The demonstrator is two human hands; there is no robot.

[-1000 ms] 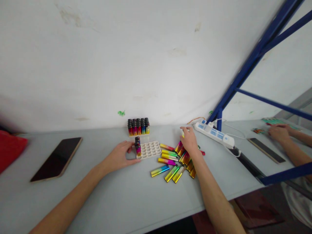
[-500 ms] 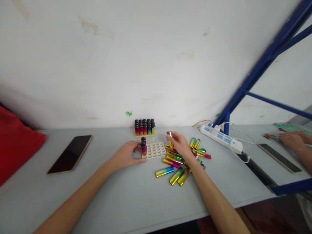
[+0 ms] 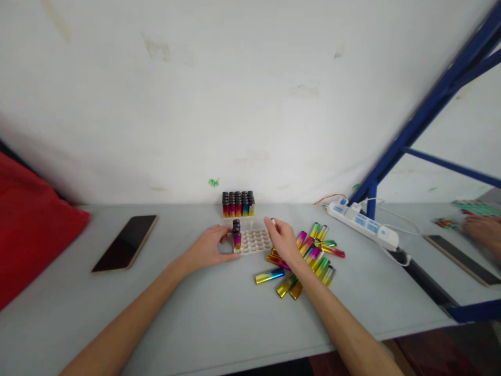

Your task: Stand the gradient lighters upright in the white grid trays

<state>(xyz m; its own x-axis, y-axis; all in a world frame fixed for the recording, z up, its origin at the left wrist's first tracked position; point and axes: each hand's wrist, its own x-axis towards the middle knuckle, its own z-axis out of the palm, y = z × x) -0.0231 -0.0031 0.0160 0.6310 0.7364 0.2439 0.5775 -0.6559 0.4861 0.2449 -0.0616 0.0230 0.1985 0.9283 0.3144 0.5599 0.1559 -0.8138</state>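
Observation:
My left hand grips the left end of a pale tray with rows of round holes, its thumb at the front corner. A few black-topped lighters stand upright in the tray's leftmost row, beside my fingers. Over the tray's right end, my right hand is closed round a lighter; only its shiny tip shows, the rest hidden by my fingers. To the right, under and beside my right wrist, spreads a loose pile of metallic multicoloured lighters.
Behind the tray, a block of upright lighters stands near the wall. A dark phone-like slab lies left, by red cloth. A white power strip and blue metal frame are right; beyond is another person's hand.
My right hand has turned and shifted slightly toward the tray with the lighter, uncovering more of the pile. My left hand keeps its hold on the tray. The whole view has shifted a little.

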